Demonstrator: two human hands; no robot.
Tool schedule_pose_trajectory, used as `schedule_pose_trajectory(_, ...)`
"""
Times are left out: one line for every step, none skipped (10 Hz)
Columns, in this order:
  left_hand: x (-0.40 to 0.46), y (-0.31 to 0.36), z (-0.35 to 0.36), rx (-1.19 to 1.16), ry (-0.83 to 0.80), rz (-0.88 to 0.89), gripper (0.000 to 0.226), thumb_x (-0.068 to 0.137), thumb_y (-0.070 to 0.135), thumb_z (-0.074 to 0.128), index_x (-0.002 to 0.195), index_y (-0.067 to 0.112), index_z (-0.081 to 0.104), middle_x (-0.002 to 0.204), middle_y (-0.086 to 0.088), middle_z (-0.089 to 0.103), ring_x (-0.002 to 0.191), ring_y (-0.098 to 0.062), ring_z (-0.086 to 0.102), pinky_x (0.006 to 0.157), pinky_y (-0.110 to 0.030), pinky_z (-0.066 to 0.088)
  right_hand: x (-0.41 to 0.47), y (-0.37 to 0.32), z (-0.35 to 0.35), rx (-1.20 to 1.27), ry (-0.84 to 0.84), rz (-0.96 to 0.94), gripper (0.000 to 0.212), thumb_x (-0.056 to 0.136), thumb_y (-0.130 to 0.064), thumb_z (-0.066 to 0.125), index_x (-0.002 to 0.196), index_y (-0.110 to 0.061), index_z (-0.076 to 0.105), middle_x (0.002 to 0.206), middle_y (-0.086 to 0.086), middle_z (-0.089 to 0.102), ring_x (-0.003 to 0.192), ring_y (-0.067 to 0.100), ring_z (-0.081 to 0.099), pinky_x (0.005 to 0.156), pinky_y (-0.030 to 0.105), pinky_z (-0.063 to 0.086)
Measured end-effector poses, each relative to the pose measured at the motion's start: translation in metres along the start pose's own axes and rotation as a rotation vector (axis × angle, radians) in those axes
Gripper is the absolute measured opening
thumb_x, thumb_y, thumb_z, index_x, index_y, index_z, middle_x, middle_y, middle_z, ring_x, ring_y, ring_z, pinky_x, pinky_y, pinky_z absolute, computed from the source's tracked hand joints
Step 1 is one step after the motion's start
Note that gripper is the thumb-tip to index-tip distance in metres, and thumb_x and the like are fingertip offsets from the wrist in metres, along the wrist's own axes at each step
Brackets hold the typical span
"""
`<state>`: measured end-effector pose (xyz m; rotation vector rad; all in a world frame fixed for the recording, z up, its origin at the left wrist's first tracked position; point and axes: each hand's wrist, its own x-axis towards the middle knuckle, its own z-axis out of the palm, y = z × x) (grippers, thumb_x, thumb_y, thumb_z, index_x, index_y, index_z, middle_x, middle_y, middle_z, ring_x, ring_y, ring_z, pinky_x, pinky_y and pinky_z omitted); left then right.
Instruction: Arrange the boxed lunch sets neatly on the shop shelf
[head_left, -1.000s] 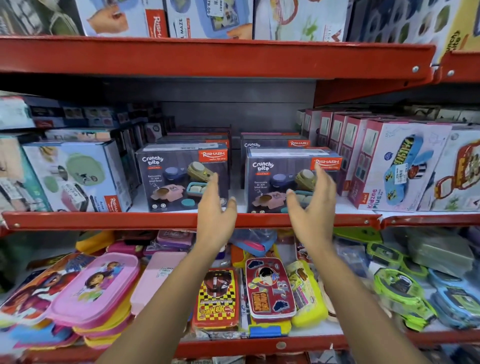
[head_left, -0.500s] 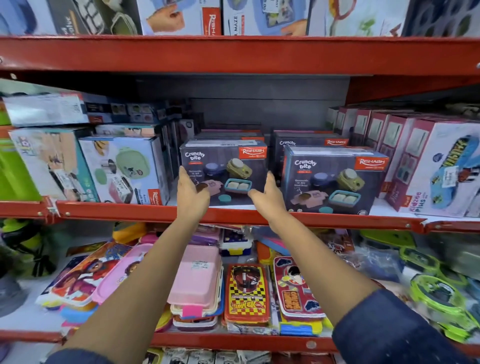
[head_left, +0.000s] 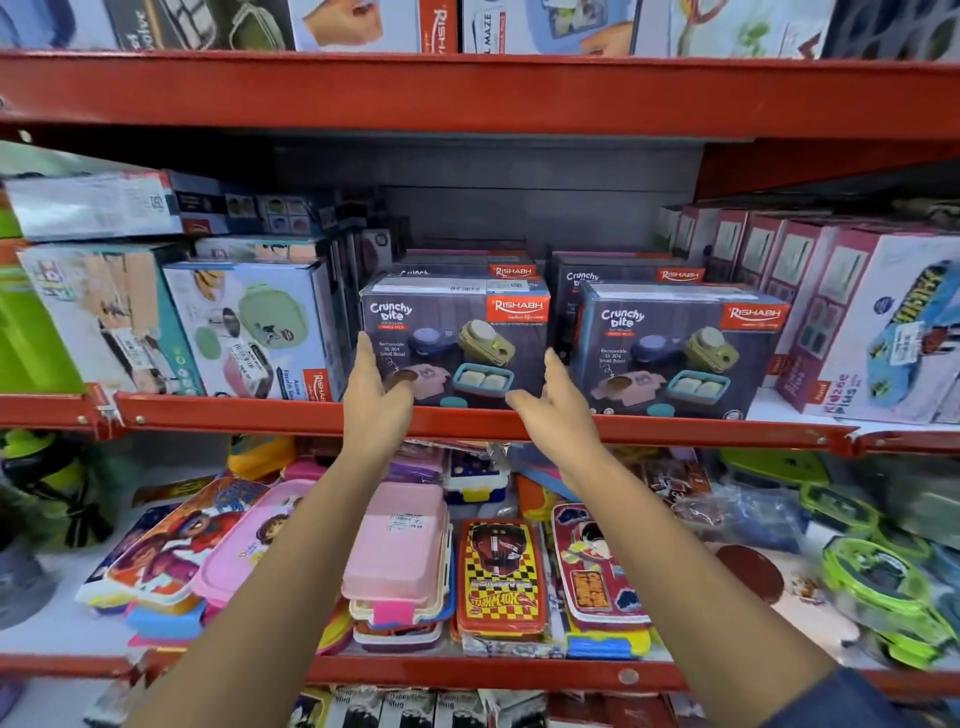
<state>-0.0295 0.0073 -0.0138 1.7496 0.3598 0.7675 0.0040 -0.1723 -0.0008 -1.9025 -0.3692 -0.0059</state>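
Observation:
Two dark "Crunchy bite" boxed lunch sets stand side by side on the middle red shelf (head_left: 260, 415). The left box (head_left: 467, 332) has my left hand (head_left: 376, 400) at its lower left corner and my right hand (head_left: 553, 410) at its lower right corner, fingers spread, palms facing the box. The hands touch or nearly touch its front edges; neither is closed around it. The right box (head_left: 680, 348) stands just beside my right hand. More boxes of the same kind (head_left: 511, 270) are lined up behind both.
A white-and-blue lunch box carton (head_left: 249, 327) stands left of the dark boxes, pink-and-white cartons (head_left: 857, 322) to the right. Loose plastic lunch boxes (head_left: 400, 561) fill the lower shelf under my arms. Another red shelf (head_left: 467, 88) hangs above.
The view has shifted left and closer. My hands dropped from between the two dark boxes to either side of the left box's lower corners.

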Motion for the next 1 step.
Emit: schedule_pose_trajectory(-0.0095, 0.0186, 0.0084, 0.042, 0.025, 0.083, 0.079, 0.092, 0.005, 0.048, 0.153, 0.020, 0.002, 0.163, -0.002, 0.006, 0.149, -0.019, 0.007, 0.120, -0.036, 0.012, -0.0024, -0.0149, -0.0099, -0.031, 0.095, -0.109, 0.073, 0.094, -0.020, 0.052, 0.152, -0.024, 0.008, 0.161, -0.002, 0.019, 0.146, 0.021, 0.023, 0.116, 0.044, 0.028)
